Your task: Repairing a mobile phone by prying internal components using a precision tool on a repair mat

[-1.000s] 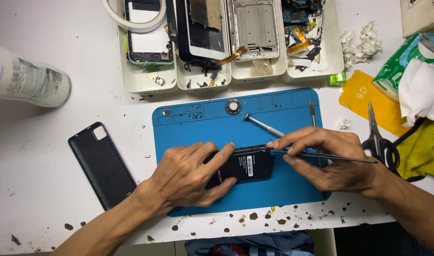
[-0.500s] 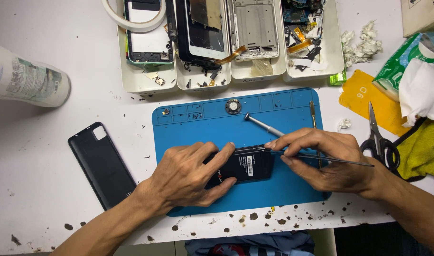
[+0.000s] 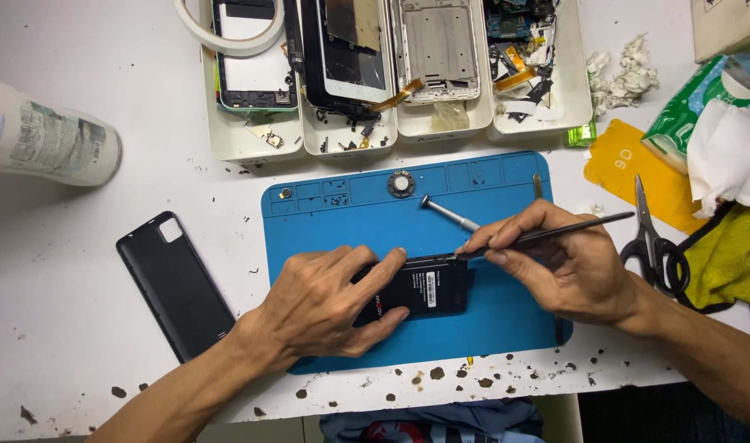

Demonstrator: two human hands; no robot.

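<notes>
A black phone with its back off (image 3: pixel 424 287) lies on a blue work mat (image 3: pixel 350 209). My left hand (image 3: pixel 321 303) covers the phone's left half and presses it down. My right hand (image 3: pixel 567 262) grips a thin dark pointed tool (image 3: pixel 555 232) like a pen, its tip at the phone's top right corner. A small screwdriver (image 3: pixel 449 213) lies on the mat just beyond the right hand's fingers.
A black back cover (image 3: pixel 174 283) lies left of the mat. White trays (image 3: pixel 309 139) with phone parts stand at the back. Scissors (image 3: pixel 654 238), a yellow cloth (image 3: pixel 731 254) and tissue lie right. A white bottle (image 3: pixel 47 139) lies far left. Dark crumbs dot the table's front edge.
My right hand has shifted slightly and tilted the tool's rear end upward, the tip staying at the phone's top right corner. The left hand has kept its place.
</notes>
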